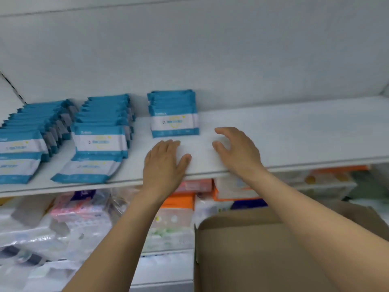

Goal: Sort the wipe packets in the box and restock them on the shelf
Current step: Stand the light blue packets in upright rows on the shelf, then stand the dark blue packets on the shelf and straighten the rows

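- Head view: the third row of wipe packets (174,113) stands upright on the shelf (294,131), just beyond the fingertips of the left hand (163,165) and up-left of the right hand (236,149); the left hand is the nearer.
- The row's long axis runs front to back, faces toward the shelf edge.
- Left hand lies flat, fingers straight, holding nothing; right hand hovers with fingers loosely spread and bent, also empty.
- Two fuller rows (101,131) stand further left, each with a packet (88,169) lying flat at the front.
- The cardboard box (263,249) sits low at right, below the right forearm; its inside is mostly hidden, so what it holds I cannot tell.
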`<control>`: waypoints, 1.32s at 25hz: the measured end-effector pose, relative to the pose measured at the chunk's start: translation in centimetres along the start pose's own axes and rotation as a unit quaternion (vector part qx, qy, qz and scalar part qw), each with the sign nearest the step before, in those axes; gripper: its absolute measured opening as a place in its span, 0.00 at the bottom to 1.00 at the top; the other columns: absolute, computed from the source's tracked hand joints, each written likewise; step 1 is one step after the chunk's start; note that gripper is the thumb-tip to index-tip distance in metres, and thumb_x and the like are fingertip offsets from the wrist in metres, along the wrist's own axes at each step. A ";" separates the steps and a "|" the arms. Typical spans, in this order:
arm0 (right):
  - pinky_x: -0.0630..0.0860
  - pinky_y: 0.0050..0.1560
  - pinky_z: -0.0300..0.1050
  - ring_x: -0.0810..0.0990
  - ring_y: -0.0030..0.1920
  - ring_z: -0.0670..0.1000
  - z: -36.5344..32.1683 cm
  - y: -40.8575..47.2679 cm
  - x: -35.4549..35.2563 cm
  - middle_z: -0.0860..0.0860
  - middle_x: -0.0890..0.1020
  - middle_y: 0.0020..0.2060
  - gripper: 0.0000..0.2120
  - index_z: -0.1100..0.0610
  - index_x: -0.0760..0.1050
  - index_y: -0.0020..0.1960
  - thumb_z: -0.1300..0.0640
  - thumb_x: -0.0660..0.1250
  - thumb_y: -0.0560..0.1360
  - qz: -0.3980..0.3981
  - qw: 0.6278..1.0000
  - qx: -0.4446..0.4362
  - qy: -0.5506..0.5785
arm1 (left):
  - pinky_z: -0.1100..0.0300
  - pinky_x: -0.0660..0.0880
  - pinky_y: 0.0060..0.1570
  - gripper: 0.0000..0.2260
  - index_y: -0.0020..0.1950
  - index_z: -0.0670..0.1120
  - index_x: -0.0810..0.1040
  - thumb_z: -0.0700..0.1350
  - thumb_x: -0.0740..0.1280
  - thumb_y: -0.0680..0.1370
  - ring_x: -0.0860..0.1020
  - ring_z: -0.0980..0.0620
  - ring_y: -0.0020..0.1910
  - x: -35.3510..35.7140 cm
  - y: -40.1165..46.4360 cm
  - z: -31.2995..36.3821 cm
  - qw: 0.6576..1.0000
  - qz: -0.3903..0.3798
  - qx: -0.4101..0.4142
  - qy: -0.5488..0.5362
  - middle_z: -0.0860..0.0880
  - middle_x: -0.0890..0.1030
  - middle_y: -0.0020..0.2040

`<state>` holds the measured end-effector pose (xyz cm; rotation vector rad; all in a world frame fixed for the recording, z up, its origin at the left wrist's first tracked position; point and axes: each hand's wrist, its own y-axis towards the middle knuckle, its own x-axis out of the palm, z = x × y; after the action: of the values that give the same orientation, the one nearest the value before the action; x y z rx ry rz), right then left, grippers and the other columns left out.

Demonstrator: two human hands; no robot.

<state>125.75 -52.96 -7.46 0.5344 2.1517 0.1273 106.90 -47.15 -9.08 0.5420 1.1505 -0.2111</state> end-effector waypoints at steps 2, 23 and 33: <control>0.67 0.64 0.50 0.74 0.64 0.51 2.2 -4.2 -2.2 0.46 0.78 0.62 0.15 0.51 0.76 0.63 0.53 0.62 0.78 0.084 0.996 -0.032 -0.003 | 0.49 0.64 0.69 0.29 0.67 0.43 0.74 0.60 0.53 0.76 0.69 0.41 0.68 1.2 -2.8 3.6 0.997 0.049 0.024 -0.049 0.42 0.76 0.65; 0.77 0.49 0.49 0.81 0.48 0.58 43.7 -29.7 -13.9 0.57 0.82 0.48 0.07 0.58 0.76 0.51 0.60 0.66 0.74 -0.156 0.904 0.399 0.000 | 0.57 0.71 0.64 0.18 0.68 0.45 0.72 0.45 0.65 0.79 0.75 0.50 0.63 28.6 -19.2 35.4 0.888 -0.318 -0.149 -0.296 0.47 0.76 0.65; 0.71 0.59 0.51 0.69 0.65 0.60 43.3 -30.2 -10.3 0.60 0.70 0.65 0.42 0.62 0.62 0.68 0.40 0.75 0.66 -0.200 0.874 0.391 -0.206 | 0.51 0.66 0.62 0.31 0.73 0.46 0.64 0.59 0.68 0.75 0.70 0.44 0.64 36.5 -16.3 39.7 0.930 -0.344 0.117 0.046 0.45 0.71 0.66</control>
<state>155.48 -88.93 -34.19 0.4823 1.7716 -1.0372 146.81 -77.11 -35.21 0.3365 1.3845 -0.9473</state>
